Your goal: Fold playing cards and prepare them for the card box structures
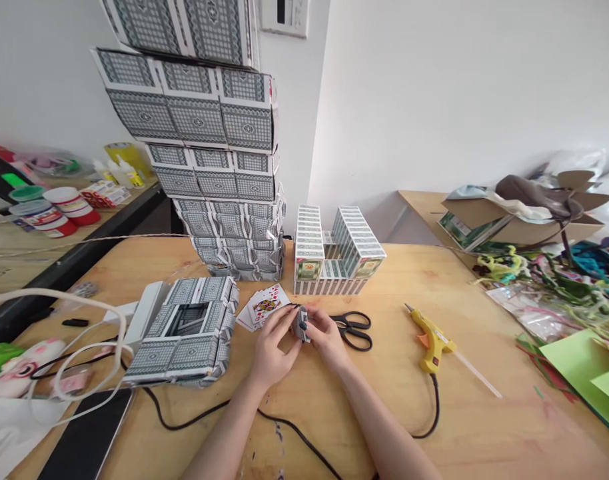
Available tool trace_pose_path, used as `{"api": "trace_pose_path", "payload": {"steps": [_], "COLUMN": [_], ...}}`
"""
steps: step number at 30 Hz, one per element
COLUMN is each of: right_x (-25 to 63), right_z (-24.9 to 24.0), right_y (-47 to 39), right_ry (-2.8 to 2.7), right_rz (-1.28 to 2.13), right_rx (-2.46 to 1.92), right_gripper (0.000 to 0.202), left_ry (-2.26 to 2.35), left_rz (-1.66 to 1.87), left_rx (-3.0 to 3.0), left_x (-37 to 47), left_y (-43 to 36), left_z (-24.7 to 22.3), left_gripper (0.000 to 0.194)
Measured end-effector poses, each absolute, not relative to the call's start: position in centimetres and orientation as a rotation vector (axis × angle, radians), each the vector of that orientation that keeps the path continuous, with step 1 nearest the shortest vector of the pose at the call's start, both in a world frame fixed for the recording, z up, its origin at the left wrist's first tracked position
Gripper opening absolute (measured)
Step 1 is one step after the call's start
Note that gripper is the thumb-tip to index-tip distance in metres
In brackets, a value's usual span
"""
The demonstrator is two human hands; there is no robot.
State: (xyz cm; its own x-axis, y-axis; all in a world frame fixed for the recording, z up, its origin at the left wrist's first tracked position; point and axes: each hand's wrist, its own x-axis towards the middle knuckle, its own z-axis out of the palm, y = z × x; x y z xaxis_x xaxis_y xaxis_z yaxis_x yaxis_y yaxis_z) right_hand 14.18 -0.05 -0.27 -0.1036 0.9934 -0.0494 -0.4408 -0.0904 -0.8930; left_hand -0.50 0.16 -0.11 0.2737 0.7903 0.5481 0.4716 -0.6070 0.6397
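1. Both forearms are extended from the bottom edge of the frame and angled inward; the hands are brought together near frame centre, above the wooden table (364,417).
2. Small folded card piece (302,325), grey-patterned: located at frame centre, held upright between the two hands.
3. Left hand (274,345): placed just left of the piece, back of the hand turned up. Fingers are bent forward and thumb is brought in from below; piece is pinched at its left side.
4. Right hand (327,340): placed just right of the piece, wrist angled up and left. Fingers are curled, thumb and fingertips are closed on the right side of the piece. Exact fingertip contacts are partly hidden.
5. Loose playing cards (266,307) are fanned on the table just beyond the left hand, one face card showing.
6. Black scissors (359,327) are laid just right of the right hand; the blade end is covered by it.
7. Yellow glue gun (434,343) is laid right of centre, nozzle pointed to upper left.
8. Card-covered panel (154,360) with a rectangular opening is set left of centre; tall card structure (199,123) is stood behind it, upper left.
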Motion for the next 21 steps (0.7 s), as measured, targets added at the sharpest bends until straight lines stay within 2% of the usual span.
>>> {"api": "trace_pose_path", "payload": {"steps": [14, 18, 21], "right_x": [13.39, 13.43, 13.69], "right_z": [0.53, 0.22, -0.26], "right_y": [-0.36, -0.28, -0.08], "right_ry": [-0.781, -0.797, -0.836], "right_rz": [1.694, 1.594, 1.453], "right_rx": [-0.701, -0.749, -0.818], "right_gripper": [0.044, 0.047, 0.052], "left_ry": [1.076, 1.009, 1.001], "left_rz": [1.237, 1.237, 1.275], "left_rx": [2.146, 2.115, 2.033], "left_x": [-0.61, -0.52, -0.42], "left_y": [-0.09, -0.03, 0.17], "left_z": [-0.06, 0.27, 0.26], "left_gripper": [0.057, 0.056, 0.048]}}
